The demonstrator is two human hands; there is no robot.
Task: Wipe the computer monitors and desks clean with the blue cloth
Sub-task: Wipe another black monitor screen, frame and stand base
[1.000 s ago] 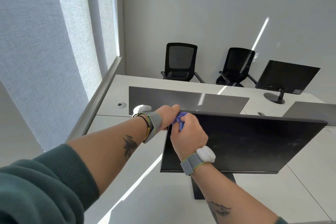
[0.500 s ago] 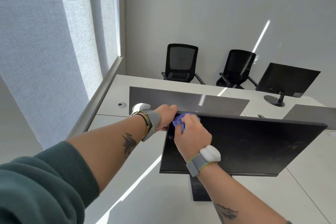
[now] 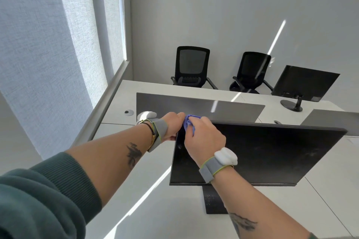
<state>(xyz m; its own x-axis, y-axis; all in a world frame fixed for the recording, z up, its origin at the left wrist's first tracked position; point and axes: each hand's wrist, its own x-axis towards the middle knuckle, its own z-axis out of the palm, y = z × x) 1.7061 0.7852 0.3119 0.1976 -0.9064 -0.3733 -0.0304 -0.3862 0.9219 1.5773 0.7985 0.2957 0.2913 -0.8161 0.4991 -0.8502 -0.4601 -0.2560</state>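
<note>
The monitor [image 3: 272, 153] stood tilted back on the white table [image 3: 155, 209], its top edge just in front of a grey divider panel [image 3: 194, 105]. Beyond its left edge the tabletop ran on to the window ledge [image 3: 101, 106], and the right half of the screen lay uncovered. The right hand [image 3: 204, 137] was curled round the bunched blue cloth [image 3: 189, 123], pressing it to the screen's top left corner, while the left hand [image 3: 172, 126], just beside the cloth, seemed to clasp that same corner from the side, though its fingertips were hidden.
</note>
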